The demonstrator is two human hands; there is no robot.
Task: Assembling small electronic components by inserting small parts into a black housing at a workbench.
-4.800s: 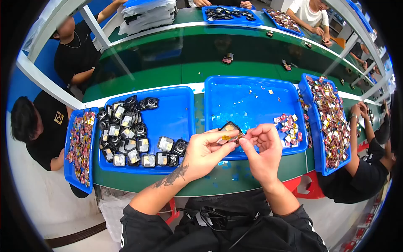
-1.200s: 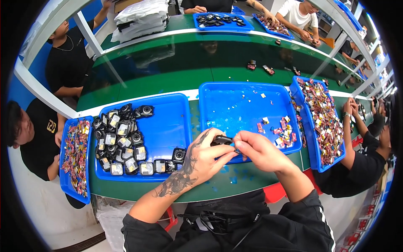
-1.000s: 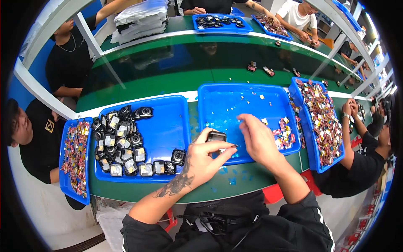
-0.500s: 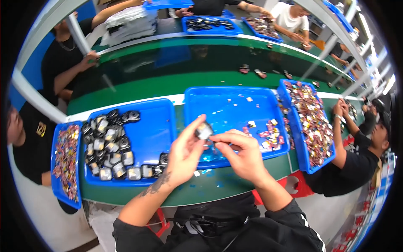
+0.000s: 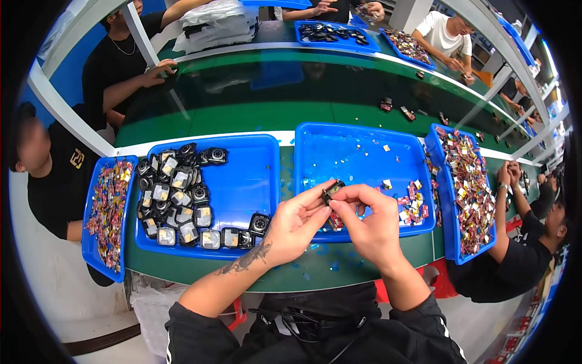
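A small black smartwatch case is held up over the front of the middle blue tray. My left hand grips it from the left, and the fingertips of my right hand pinch its right side. The case is tilted, with a greenish inner part showing; the fingers hide some of it. To the left, a blue tray holds several black smartwatch cases, many with pale square faces up. Small pink and white parts lie in the right part of the middle tray.
Narrow blue trays heaped with small colourful parts stand at far left and right. Beyond runs a green conveyor belt with several small pieces on it. White frame posts and co-workers surround the bench.
The smartwatch case has turned from its pale square face to a tilted view showing its greenish inside. Both hands stay on it. The whole view has shifted, moving the trays rightward in the picture.
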